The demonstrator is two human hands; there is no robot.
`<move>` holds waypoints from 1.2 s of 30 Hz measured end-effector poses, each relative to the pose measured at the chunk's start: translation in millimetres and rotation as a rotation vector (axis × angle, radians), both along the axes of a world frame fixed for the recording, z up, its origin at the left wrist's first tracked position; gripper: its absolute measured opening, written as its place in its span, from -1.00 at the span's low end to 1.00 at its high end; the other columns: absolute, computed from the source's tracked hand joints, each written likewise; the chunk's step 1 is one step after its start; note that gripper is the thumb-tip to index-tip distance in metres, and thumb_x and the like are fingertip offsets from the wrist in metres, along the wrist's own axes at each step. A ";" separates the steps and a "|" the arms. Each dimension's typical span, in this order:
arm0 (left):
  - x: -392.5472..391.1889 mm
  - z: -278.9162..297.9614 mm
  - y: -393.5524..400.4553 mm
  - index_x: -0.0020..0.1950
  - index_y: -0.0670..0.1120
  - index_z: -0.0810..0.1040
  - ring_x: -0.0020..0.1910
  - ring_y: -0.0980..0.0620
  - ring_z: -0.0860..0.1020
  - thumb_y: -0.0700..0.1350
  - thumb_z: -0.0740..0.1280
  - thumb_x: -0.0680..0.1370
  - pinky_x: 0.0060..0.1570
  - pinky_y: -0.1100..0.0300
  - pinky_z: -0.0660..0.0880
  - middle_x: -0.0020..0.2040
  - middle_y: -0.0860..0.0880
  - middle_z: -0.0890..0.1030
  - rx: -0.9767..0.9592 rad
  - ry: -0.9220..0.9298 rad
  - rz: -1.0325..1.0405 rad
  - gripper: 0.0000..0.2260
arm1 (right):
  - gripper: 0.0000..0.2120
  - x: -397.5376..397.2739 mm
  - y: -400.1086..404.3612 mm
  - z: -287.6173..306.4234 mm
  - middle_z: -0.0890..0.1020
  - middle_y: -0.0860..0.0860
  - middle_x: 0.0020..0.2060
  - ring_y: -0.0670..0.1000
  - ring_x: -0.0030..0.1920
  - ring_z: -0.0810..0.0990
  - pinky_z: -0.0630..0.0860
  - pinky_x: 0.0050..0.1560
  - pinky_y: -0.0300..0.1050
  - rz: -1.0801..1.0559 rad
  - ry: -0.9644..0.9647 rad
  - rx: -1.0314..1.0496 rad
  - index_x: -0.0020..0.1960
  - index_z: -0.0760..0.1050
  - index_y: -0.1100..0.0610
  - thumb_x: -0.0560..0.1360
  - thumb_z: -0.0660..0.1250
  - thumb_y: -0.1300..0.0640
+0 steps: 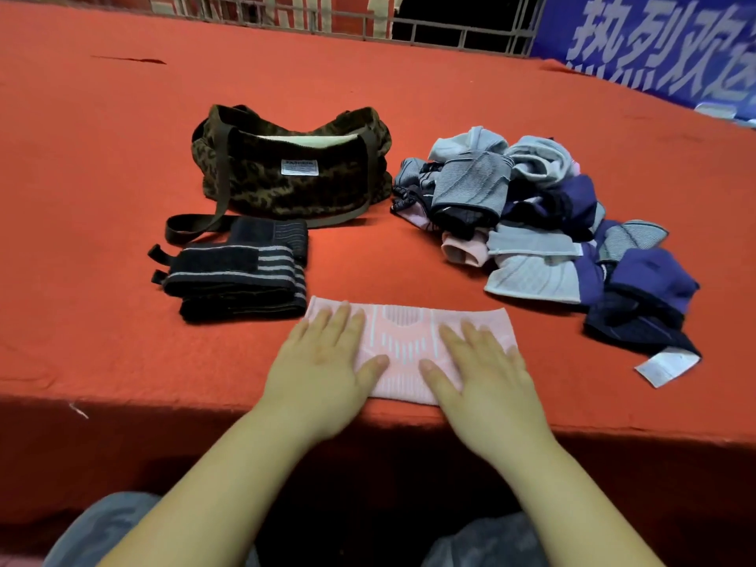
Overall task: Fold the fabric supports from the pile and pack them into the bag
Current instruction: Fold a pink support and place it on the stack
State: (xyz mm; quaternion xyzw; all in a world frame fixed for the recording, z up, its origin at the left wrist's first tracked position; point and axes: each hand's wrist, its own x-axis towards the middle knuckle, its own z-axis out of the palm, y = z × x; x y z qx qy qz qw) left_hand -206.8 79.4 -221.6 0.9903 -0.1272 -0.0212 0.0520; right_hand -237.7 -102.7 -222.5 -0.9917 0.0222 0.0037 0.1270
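Observation:
A pink knitted support (403,341) lies flat at the table's near edge. My left hand (323,372) presses on its left part with straight fingers. My right hand (487,380) presses flat on its right part the same way. A dark leopard-print bag (286,178) stands open behind them at the centre left. A pile of grey, blue and pink supports (544,235) lies to the right. Black striped supports (241,276), folded and stacked, sit in front of the bag.
The table is covered with a red cloth (102,198); its front edge runs just under my wrists. A blue banner with white characters (662,47) hangs at the far right. The bag's strap (192,227) trails onto the cloth.

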 end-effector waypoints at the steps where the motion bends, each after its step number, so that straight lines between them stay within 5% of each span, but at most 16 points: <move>1: 1.0 -1.9 5.3 0.56 -0.01 -0.14 0.54 0.04 -0.16 0.35 -0.26 0.47 0.47 0.09 -0.16 0.57 0.01 -0.15 -0.004 -0.012 0.020 -0.26 | -0.38 -0.5 -8.1 1.7 -0.09 -0.06 0.55 -0.04 0.53 -0.13 -0.21 0.48 0.01 -0.041 0.015 -0.019 0.54 -0.07 -0.10 0.56 -0.06 -0.28; 4: -3.4 -1.0 13.1 0.56 -0.02 -0.14 0.53 0.09 -0.18 0.32 -0.45 0.23 0.47 0.10 -0.14 0.57 0.02 -0.16 -0.038 -0.018 0.045 -0.07 | -0.37 -1.0 -25.0 5.1 -0.15 -0.09 0.54 -0.03 0.53 -0.17 -0.22 0.49 0.05 -0.102 0.061 -0.033 0.55 -0.14 -0.06 0.56 -0.08 -0.27; 6: -7.4 -5.9 16.7 0.56 -0.07 -0.01 0.54 0.04 -0.05 0.29 -0.40 0.28 0.47 0.10 -0.04 0.57 -0.03 -0.05 -0.117 -0.089 0.050 -0.09 | -0.37 -1.3 -27.8 5.0 -0.16 -0.10 0.54 -0.02 0.53 -0.19 -0.24 0.48 0.08 -0.103 0.077 -0.046 0.55 -0.16 -0.04 0.57 -0.10 -0.26; 10: -18.8 4.0 30.6 0.34 -0.13 0.47 0.31 -0.05 0.43 -0.09 0.23 0.53 0.29 0.27 0.22 0.35 -0.08 0.47 -0.577 -0.266 0.206 -0.62 | -0.37 -1.6 -21.8 9.0 -0.10 -0.07 0.54 0.02 0.52 -0.23 -0.30 0.45 0.14 -0.098 0.022 -0.084 0.55 -0.07 -0.02 0.57 -0.05 -0.25; 14: -20.5 15.0 43.7 0.29 -0.05 0.46 0.04 -0.04 0.55 -0.18 0.41 0.45 0.08 0.19 0.36 0.06 0.00 0.59 -0.701 -0.113 0.411 -0.58 | -0.34 -13.1 9.7 13.8 0.10 -0.11 0.52 -0.10 0.52 -0.05 -0.23 0.49 -0.06 0.115 -0.159 0.206 0.51 0.13 -0.05 0.49 0.17 -0.27; 17: -20.6 18.1 44.9 0.25 -0.08 0.44 -0.10 -0.05 0.56 -0.19 0.42 0.43 -0.07 0.15 0.39 -0.22 0.05 0.59 -0.756 -0.048 0.458 -0.59 | -0.27 -19.9 46.8 8.0 0.12 -0.10 0.52 -0.11 0.52 -0.01 -0.20 0.47 -0.14 0.305 -0.130 0.259 0.50 0.14 -0.08 0.40 0.13 -0.32; 21: -24.9 18.4 42.1 0.14 0.01 0.40 -0.21 0.00 0.49 -0.27 0.40 0.39 -0.20 0.15 0.33 -0.25 0.07 0.50 -0.779 -0.086 0.450 -0.61 | -0.17 -12.6 75.6 -2.8 0.08 -0.06 0.53 -0.05 0.53 -0.05 -0.31 0.39 -0.12 0.321 -0.150 0.170 0.52 0.09 -0.08 0.30 0.01 -0.38; 23: -26.7 16.7 42.4 0.09 -0.02 0.41 -0.34 0.06 0.46 -0.33 0.41 0.39 -0.30 0.19 0.35 -0.29 0.04 0.49 -0.957 -0.034 0.451 -0.63 | -0.13 -11.2 83.6 -7.8 0.18 -0.02 0.51 0.01 0.52 0.07 -0.24 0.40 -0.06 0.293 -0.179 0.166 0.49 0.20 -0.06 0.24 -0.08 -0.40; 27: -33.2 17.8 43.0 0.00 -0.05 0.44 -0.55 0.18 0.42 -0.41 0.37 0.44 -0.53 0.37 0.37 -0.40 0.00 0.45 -1.443 0.106 0.446 -0.69 | -0.37 -14.4 92.2 -14.9 0.51 0.06 0.31 0.12 0.35 0.44 0.14 0.38 0.12 0.253 -0.293 0.182 0.29 0.50 0.00 0.35 0.01 -0.21; 31: -36.8 16.8 42.4 -0.02 -0.08 0.48 -0.40 0.16 0.56 -0.36 0.24 0.56 -0.42 0.38 0.51 -0.25 -0.02 0.55 -1.640 0.135 0.485 -0.82 | -0.40 -19.2 91.6 -5.7 0.55 -0.02 0.26 -0.03 0.32 0.43 0.12 0.43 -0.09 0.177 -0.257 0.509 0.28 0.51 -0.01 0.41 -0.08 -0.14; 34: -30.7 12.2 45.1 0.06 0.00 0.49 -0.24 0.09 0.57 -0.37 0.10 0.61 -0.37 0.38 0.52 -0.01 0.00 0.56 -1.523 0.101 0.445 -0.69 | -0.70 -30.3 91.3 14.4 0.67 -0.10 -0.13 -0.20 -0.07 0.55 0.43 -0.01 -0.31 0.066 -0.230 0.980 -0.02 0.60 0.05 0.58 0.15 -0.08; 36: -26.2 9.7 45.2 0.06 0.09 0.49 -0.14 0.09 0.58 -0.33 0.11 0.62 -0.28 0.35 0.53 0.04 0.06 0.58 -1.421 0.105 0.339 -0.67 | -0.71 -37.1 92.7 21.1 0.69 -0.10 -0.16 -0.24 -0.10 0.59 0.45 -0.06 -0.36 0.044 -0.172 1.249 -0.07 0.60 0.08 0.57 0.16 -0.04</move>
